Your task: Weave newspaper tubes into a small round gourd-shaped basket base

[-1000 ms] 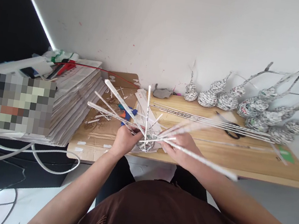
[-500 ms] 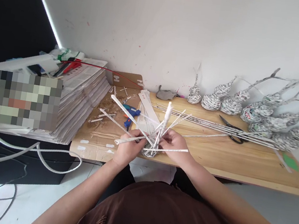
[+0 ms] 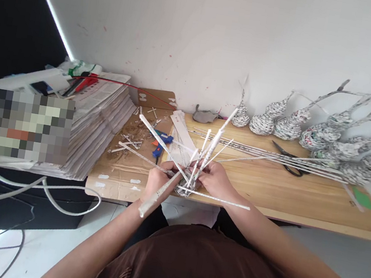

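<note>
Base (image 3: 183,190) sits front-right of glue gun (image 3: 162,145), rods (image 3: 210,151) fanning from it. Left hand (image 3: 158,183) grips base's left side, fingers closed; right hand (image 3: 217,179) pinches rods low, exact contact hidden.

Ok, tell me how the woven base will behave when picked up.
The base is probably light, as it looks like paper. Its sticks look straight, so likely feel fairly stiff. Their uneven splay might make it tip.

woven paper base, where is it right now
In the head view, the woven paper base is just below centre, between the left hand and the right hand, at the near edge of the wooden table.
</note>
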`<state>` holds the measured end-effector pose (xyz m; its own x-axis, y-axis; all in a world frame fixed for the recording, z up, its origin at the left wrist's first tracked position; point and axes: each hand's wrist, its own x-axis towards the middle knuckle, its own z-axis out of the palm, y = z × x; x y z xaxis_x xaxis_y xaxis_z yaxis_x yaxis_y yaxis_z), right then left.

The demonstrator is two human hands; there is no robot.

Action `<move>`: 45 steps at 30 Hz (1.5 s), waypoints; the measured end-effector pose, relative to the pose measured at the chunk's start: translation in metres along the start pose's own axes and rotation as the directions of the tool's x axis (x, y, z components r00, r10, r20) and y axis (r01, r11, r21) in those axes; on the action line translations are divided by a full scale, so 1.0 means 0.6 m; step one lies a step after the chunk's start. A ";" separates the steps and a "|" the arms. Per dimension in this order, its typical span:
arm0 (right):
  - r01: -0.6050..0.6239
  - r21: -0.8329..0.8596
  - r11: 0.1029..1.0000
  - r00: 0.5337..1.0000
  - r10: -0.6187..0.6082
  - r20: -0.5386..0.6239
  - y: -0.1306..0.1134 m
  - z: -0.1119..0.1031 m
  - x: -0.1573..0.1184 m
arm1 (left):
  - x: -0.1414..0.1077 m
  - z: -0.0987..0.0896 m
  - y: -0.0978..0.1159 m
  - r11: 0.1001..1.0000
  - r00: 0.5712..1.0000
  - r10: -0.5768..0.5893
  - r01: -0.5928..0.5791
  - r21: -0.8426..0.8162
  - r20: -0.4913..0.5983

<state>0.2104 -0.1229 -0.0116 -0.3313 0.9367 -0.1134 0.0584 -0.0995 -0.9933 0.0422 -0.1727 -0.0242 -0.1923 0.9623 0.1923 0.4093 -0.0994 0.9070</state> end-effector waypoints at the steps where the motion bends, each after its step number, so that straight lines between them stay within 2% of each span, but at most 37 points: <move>1: 0.021 -0.034 0.999 1.000 -0.022 -0.015 0.002 0.000 0.001 | 0.000 0.001 0.001 1.000 1.000 -0.006 0.006 0.002 0.001; 4: 0.058 -0.101 0.993 0.998 -0.061 -0.031 0.010 -0.001 0.004 | 0.002 0.002 0.002 1.000 1.000 0.006 -0.006 0.012 -0.002; 8: 0.104 -0.224 0.969 0.994 -0.098 0.037 0.014 -0.008 0.005 | 0.003 0.005 0.004 0.999 1.000 0.029 -0.029 0.020 0.009; 10: 0.122 -0.270 0.955 0.992 -0.124 0.010 0.011 -0.011 0.003 | 0.003 0.005 0.008 0.999 0.999 0.032 -0.032 0.034 0.014; 17: 0.139 -0.261 0.955 0.979 -0.173 -0.110 0.008 0.004 -0.008 | 0.003 0.004 0.014 0.984 1.000 0.022 -0.019 0.177 -0.011; 24: 0.213 -0.302 0.929 0.961 -0.256 -0.109 0.016 -0.003 -0.017 | 0.012 0.004 0.015 0.989 0.994 0.086 -0.093 0.119 0.069; 26: 0.196 -0.265 0.944 0.965 -0.233 -0.117 0.016 -0.006 -0.018 | 0.011 0.007 0.013 0.990 0.994 0.085 -0.092 0.109 0.071; 31: 0.076 0.015 0.997 0.991 -0.073 -0.109 0.010 -0.005 -0.014 | 0.000 0.016 0.002 0.998 0.997 0.068 -0.067 -0.013 0.024; 36: -0.012 0.129 0.992 0.994 0.025 -0.102 0.010 -0.004 -0.011 | -0.006 0.015 0.001 0.995 0.995 0.095 -0.096 0.014 0.042; 41: 0.058 0.060 0.996 0.997 -0.055 -0.048 0.009 -0.008 -0.019 | -0.007 0.014 0.005 0.989 0.993 0.115 -0.117 0.090 0.018; 45: 0.087 -0.074 0.993 0.992 -0.093 -0.086 0.001 -0.013 -0.029 | -0.008 0.013 0.006 0.957 0.983 0.177 -0.182 0.226 0.045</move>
<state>0.2237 -0.1367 -0.0100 -0.2535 0.9672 -0.0179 0.0994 0.0077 -0.9950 0.0516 -0.1755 -0.0248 -0.0764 0.9400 0.3325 0.6281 -0.2136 0.7483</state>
